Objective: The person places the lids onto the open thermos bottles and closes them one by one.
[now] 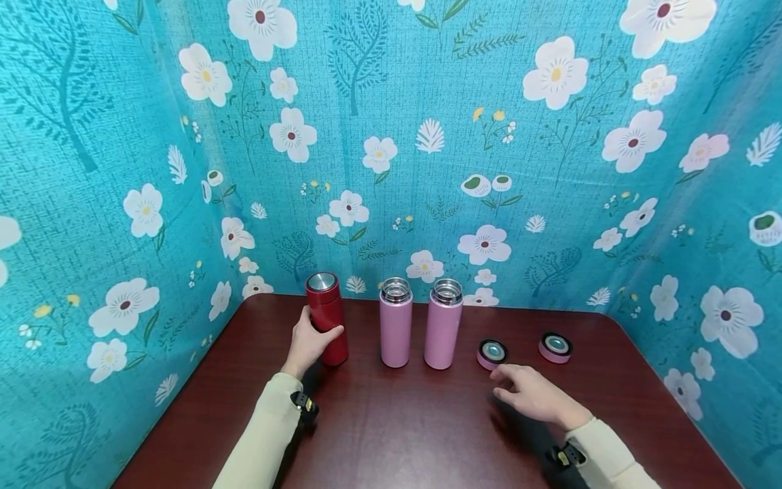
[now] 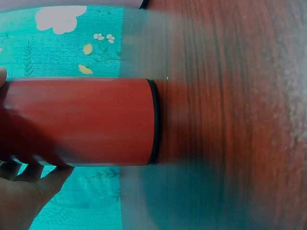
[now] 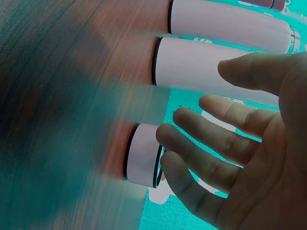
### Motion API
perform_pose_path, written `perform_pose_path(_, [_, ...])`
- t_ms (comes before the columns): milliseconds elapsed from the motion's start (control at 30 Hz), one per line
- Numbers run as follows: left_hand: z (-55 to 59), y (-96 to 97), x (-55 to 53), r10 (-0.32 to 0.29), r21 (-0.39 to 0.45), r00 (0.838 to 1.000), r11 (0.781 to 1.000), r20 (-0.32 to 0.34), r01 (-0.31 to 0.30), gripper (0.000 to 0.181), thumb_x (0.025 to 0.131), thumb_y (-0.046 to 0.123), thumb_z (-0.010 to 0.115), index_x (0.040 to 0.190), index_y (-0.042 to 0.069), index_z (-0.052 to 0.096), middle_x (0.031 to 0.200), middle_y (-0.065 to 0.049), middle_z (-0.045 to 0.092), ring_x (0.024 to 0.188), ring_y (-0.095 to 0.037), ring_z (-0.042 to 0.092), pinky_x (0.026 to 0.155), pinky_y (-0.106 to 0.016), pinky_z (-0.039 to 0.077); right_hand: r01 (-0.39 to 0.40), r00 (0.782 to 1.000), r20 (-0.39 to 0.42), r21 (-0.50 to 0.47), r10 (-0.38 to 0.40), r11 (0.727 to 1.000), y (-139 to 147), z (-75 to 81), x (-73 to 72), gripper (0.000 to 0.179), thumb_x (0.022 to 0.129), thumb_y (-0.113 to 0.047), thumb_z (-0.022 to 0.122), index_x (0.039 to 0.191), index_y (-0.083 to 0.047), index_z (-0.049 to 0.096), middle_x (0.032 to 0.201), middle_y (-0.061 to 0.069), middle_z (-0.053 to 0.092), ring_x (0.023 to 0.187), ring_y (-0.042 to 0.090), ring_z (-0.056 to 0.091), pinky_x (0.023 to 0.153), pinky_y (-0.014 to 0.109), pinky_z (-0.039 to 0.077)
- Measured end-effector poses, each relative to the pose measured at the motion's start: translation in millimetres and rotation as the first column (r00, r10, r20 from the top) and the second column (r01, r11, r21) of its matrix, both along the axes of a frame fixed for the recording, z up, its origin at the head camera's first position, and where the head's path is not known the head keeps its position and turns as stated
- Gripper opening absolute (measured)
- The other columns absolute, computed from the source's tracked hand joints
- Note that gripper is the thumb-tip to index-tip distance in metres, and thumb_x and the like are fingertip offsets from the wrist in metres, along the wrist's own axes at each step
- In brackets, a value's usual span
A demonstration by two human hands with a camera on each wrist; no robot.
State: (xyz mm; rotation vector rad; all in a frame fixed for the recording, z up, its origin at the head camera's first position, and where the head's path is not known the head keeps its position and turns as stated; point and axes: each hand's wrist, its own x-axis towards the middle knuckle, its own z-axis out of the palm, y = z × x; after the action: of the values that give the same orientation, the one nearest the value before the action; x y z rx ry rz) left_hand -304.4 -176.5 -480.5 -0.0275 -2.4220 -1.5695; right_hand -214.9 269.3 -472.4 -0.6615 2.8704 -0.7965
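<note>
At the left, a red thermos (image 1: pixel 326 309) stands upright with a silver-topped lid on it. My left hand (image 1: pixel 309 343) grips its body, thumb across the front and fingers round the far side; the left wrist view shows the thermos's black base ring at the table. Two pink thermoses, one (image 1: pixel 396 329) nearer the red one and another (image 1: pixel 442 329) to its right, have no lids on. Right of them lies a pink lid (image 1: pixel 491 354). My right hand (image 1: pixel 537 395) hovers just in front of that lid, fingers loosely bent and apart, holding nothing.
A second pink lid (image 1: pixel 555 348) lies farther right on the dark red-brown table (image 1: pixel 391 428). Blue flowered cloth (image 1: pixel 427 190) hangs behind the table and along both sides. The glossy tabletop shows reflections.
</note>
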Motion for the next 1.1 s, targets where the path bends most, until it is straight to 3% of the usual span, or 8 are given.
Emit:
perform_pose_path(433, [2.3, 0.0, 1.7, -0.021, -0.014, 0.999, 1.0, 0.033, 0.021, 0.078, 0.077, 0.033, 0.078, 0.136, 0.011, 0.032, 0.128, -0.012, 0.047, 0.116, -0.031, 0.046, 0.089, -0.054, 0.047, 0.031, 0.999, 0.011, 0.004, -0.031, 1.0, -1, 2.9, 1.8, 0.024, 0.088, -0.017, 0.066, 0.109, -0.006, 0.063, 0.102, 0.005, 0.064, 0.084, 0.012, 0.059, 0.073, 0.03, 0.054])
perform_pose_path(600, [4.2, 0.5, 10.1, -0.001, -0.016, 1.0, 1.0, 0.003, 0.001, 0.086, 0.079, 0.035, 0.076, 0.143, 0.01, 0.026, 0.134, -0.013, 0.04, 0.121, -0.032, 0.04, 0.092, -0.054, 0.045, 0.036, 0.999, -0.001, 0.005, -0.036, 0.999, 0, 3.8, 2.1, 0.025, 0.088, -0.02, 0.067, 0.108, -0.006, 0.063, 0.101, 0.005, 0.064, 0.083, 0.012, 0.059, 0.072, 0.031, 0.054])
perform_pose_path(733, [7.1, 2.1, 19.3, 0.053, 0.023, 0.997, 0.998, -0.053, -0.052, 0.079, 0.08, 0.031, 0.075, 0.141, 0.011, 0.03, 0.132, -0.012, 0.04, 0.12, -0.031, 0.042, 0.092, -0.051, 0.046, 0.055, 0.998, 0.002, 0.014, -0.055, 0.998, 2, 2.6, 1.4, 0.026, 0.087, -0.021, 0.068, 0.108, -0.007, 0.063, 0.1, 0.003, 0.064, 0.082, 0.011, 0.059, 0.072, 0.03, 0.054])
perform_pose_path(867, [8.9, 4.3, 26.7, 0.133, 0.077, 0.98, 0.99, -0.148, -0.123, 0.063, 0.082, 0.026, 0.074, 0.133, 0.009, 0.04, 0.123, -0.011, 0.047, 0.111, -0.028, 0.048, 0.09, -0.046, 0.048, 0.073, 0.997, 0.005, 0.012, -0.073, 0.997, 5, 1.0, 0.0, 0.024, 0.087, -0.019, 0.068, 0.107, -0.007, 0.063, 0.096, -0.001, 0.063, 0.081, 0.01, 0.058, 0.072, 0.03, 0.053])
perform_pose_path(1000, [8.2, 5.5, 31.0, 0.199, 0.095, 0.947, 0.979, -0.253, -0.181, 0.046, 0.083, 0.021, 0.073, 0.121, 0.008, 0.051, 0.109, -0.009, 0.056, 0.097, -0.024, 0.054, 0.082, -0.041, 0.051, 0.074, 0.997, -0.002, 0.001, -0.074, 0.997, 6, 2.3, 0.0, 0.02, 0.087, -0.015, 0.067, 0.105, -0.008, 0.064, 0.092, -0.003, 0.063, 0.079, 0.01, 0.057, 0.07, 0.029, 0.053])
perform_pose_path(1100, [9.4, 7.6, 34.4, 0.211, 0.088, 0.925, 0.977, -0.318, -0.192, 0.027, 0.084, 0.017, 0.072, 0.107, 0.009, 0.06, 0.094, -0.005, 0.062, 0.083, -0.019, 0.058, 0.073, -0.033, 0.052, 0.101, 0.995, -0.009, 0.001, -0.101, 0.995, 6, 3.4, -0.3, 0.019, 0.087, -0.013, 0.067, 0.105, -0.007, 0.064, 0.09, -0.004, 0.062, 0.078, 0.01, 0.057, 0.069, 0.029, 0.053])
